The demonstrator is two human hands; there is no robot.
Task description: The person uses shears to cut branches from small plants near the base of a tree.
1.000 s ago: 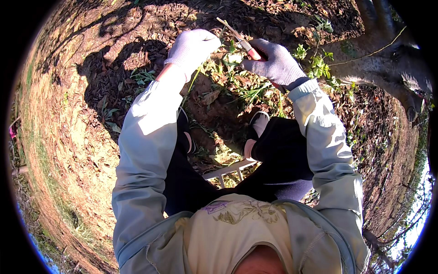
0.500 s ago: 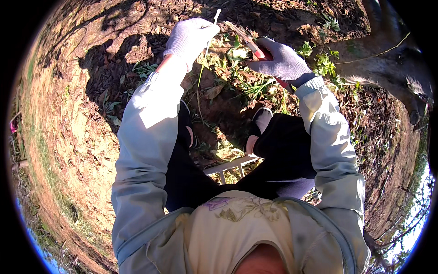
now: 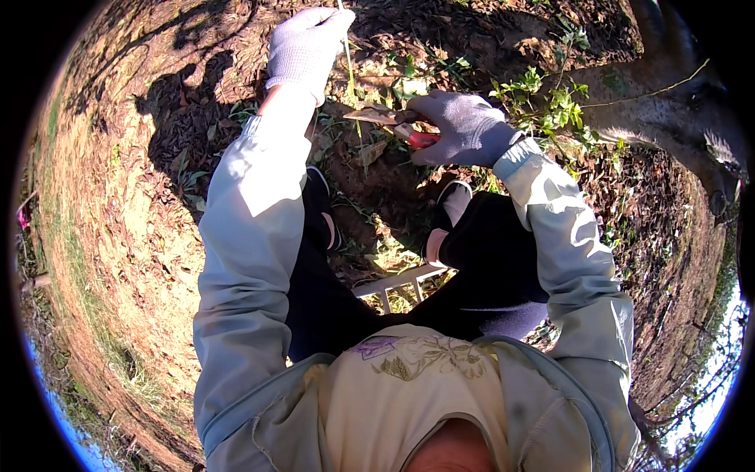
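Cutters [image 3: 406,132] lowered, clasped in right grip [image 3: 468,130], left grip [image 3: 303,51] pinching thin stem [image 3: 348,63], leafy shoots [image 3: 561,112] beside trunk [image 3: 657,118]

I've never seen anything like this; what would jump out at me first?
Probably the two pale gloves near the top: the left hand pinches a thin stem, while the right hand holds a red-handled cutting tool. Next, the thick tree trunk at upper right and the dark shadow on the leafy ground at left.
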